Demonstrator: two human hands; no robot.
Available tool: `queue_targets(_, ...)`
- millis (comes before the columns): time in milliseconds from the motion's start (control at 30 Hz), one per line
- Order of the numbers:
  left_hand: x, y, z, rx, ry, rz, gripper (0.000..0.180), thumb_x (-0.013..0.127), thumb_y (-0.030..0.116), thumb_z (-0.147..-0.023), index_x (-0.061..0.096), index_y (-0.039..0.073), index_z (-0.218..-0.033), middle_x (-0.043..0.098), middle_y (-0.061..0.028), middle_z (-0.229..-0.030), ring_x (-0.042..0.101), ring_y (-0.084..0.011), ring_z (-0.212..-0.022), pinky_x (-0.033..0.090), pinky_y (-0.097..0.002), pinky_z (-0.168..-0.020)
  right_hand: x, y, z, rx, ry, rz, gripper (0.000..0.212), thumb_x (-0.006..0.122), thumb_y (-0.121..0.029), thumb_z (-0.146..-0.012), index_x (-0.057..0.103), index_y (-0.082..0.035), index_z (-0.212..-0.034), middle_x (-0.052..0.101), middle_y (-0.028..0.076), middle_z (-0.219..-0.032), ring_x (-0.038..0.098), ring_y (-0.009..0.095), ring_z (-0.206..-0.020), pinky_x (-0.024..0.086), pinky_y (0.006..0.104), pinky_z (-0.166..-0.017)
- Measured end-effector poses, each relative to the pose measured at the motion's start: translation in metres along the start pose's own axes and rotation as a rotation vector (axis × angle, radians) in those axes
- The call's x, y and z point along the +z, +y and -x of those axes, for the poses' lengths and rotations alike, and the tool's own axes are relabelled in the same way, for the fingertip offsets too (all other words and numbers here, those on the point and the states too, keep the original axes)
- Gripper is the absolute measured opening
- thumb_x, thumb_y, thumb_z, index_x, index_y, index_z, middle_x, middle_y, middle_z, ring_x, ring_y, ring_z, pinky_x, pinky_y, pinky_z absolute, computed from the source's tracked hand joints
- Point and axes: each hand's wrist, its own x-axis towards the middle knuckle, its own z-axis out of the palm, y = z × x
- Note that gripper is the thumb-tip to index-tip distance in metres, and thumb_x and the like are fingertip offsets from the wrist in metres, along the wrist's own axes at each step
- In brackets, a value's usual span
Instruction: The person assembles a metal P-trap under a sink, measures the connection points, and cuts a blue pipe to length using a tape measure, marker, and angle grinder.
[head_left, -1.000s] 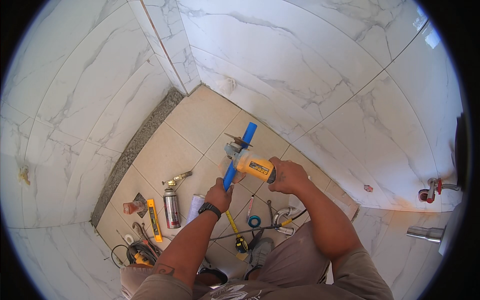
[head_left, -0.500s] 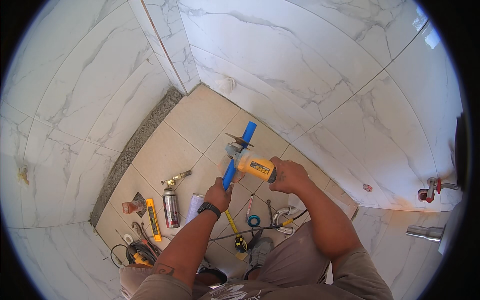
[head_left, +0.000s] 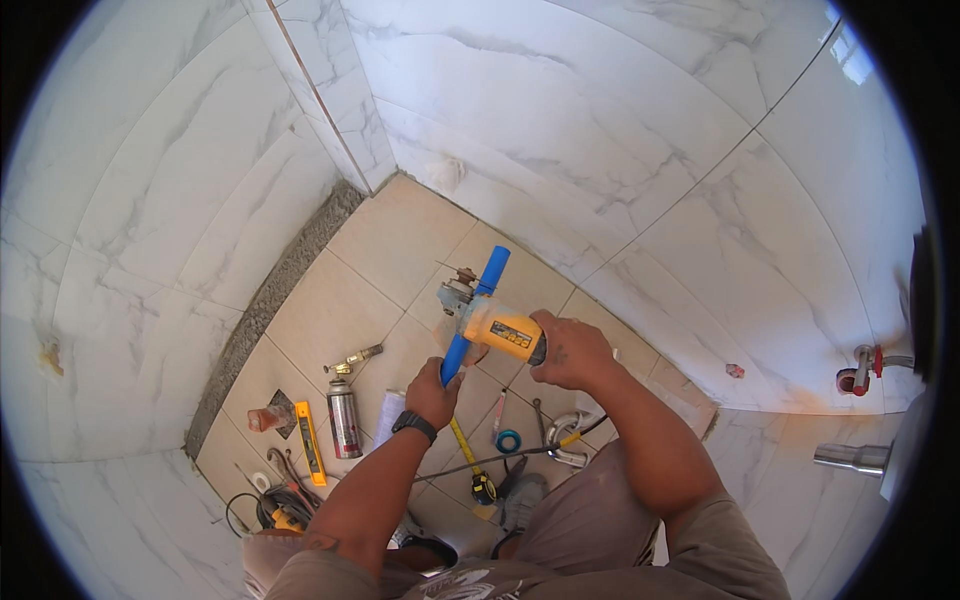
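Note:
My right hand [head_left: 572, 350] is closed round the rear of a yellow angle grinder [head_left: 505, 332]. The grinder's metal gear head [head_left: 458, 295] lies against or just over a blue pipe [head_left: 493, 268], its thin disc hard to make out. My left hand [head_left: 432, 393], with a black watch on its wrist, grips the near end of that pipe. The pipe slants up and to the right above the floor, its far end sticking out past the grinder. Whether the disc touches the pipe, I cannot tell.
On the beige tiled floor [head_left: 385, 240] lie a gas torch canister [head_left: 343, 418], a yellow spirit level [head_left: 310, 443], a white can [head_left: 391, 415], a tape measure [head_left: 482, 488] and blue-rimmed tape roll [head_left: 508, 441]. A cord [head_left: 470, 465] crosses before my feet. Marble-patterned walls [head_left: 560, 130] enclose the corner.
The grinder has shifted a little left, and its head has turned, so the disc that showed broad before now looks thin. The pipe has moved slightly left.

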Motion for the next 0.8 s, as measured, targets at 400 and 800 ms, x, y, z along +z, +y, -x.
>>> queue_targets(400, 0.001, 0.004, -0.006, -0.085, -0.105, -0.055, 0.044, 0.056, 0.045, -0.107, 0.053, 0.003, -0.118, 0.071, -0.0309, -0.09, 0.07, -0.0511, -0.087, 0.054, -0.0586, -0.074, -0.004, 0.0, -0.003, 0.037, -0.054, -0.005, 0.068, 0.084, -0.027, -0.068, 0.059, -0.011, -0.129, 0.075, 0.015, -0.105, 0.072, 0.035, -0.103, 0.058, 0.046, -0.086)
queue_targets(800, -0.001, 0.003, -0.01, -0.059, -0.129, -0.019, 0.044, 0.057, 0.046, -0.107, 0.053, 0.002, -0.112, 0.07, -0.0299, -0.082, 0.07, -0.0508, -0.08, 0.054, -0.057, -0.069, 0.001, 0.002, -0.007, 0.038, -0.073, 0.029, 0.066, 0.084, -0.027, -0.068, 0.059, -0.01, -0.127, 0.074, 0.015, -0.104, 0.072, 0.034, -0.103, 0.059, 0.0463, -0.085)
